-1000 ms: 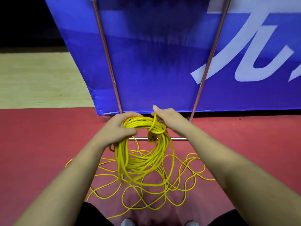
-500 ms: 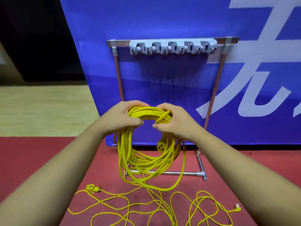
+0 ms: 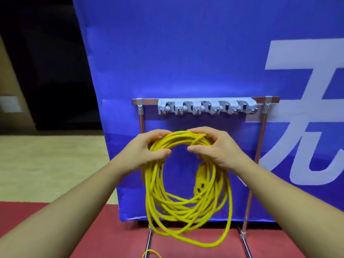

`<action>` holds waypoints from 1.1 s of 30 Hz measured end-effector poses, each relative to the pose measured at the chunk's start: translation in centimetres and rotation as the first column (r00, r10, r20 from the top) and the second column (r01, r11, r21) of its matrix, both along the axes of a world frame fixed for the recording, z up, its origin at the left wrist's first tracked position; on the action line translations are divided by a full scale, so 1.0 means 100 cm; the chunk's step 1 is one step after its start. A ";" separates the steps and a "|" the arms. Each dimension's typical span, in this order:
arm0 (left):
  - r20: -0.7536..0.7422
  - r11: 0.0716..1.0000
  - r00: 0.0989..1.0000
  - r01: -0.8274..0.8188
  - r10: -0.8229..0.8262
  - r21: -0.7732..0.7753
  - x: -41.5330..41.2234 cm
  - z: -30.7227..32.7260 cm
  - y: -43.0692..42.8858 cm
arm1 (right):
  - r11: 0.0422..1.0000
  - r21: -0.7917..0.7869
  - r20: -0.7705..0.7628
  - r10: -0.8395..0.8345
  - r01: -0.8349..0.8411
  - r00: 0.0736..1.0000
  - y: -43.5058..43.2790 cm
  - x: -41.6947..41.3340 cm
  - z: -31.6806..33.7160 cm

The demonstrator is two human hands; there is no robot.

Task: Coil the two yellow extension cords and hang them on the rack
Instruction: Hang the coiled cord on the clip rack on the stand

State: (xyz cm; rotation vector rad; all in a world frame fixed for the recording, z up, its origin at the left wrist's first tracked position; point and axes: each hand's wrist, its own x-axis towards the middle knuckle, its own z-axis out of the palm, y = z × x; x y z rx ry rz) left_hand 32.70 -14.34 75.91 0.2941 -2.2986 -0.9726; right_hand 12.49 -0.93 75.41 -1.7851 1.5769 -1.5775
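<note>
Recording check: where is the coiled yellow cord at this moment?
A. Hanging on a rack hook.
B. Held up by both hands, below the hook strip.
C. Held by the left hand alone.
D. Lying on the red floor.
B: the left hand and right hand both grip the top of the coiled cord, which hangs below the grey hook strip; no hook carries it.

left hand [image 3: 147, 151]: fingers curled over cord coil [image 3: 178, 139], thumb under | right hand [image 3: 219, 149]: same grip, close beside | both forearms stretched forward
</note>
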 end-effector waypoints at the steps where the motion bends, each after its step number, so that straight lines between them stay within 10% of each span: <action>1: 0.001 1.000 1.000 -0.009 0.009 -0.025 -0.007 0.007 -0.009 | 1.000 -0.016 0.002 -0.009 0.009 1.000 -0.009 -0.006 0.003; 33: 0.099 0.746 0.932 -0.213 0.350 -0.631 -0.126 0.063 -0.222 | 0.864 -0.174 -0.457 -0.496 0.473 0.738 -0.219 -0.108 0.030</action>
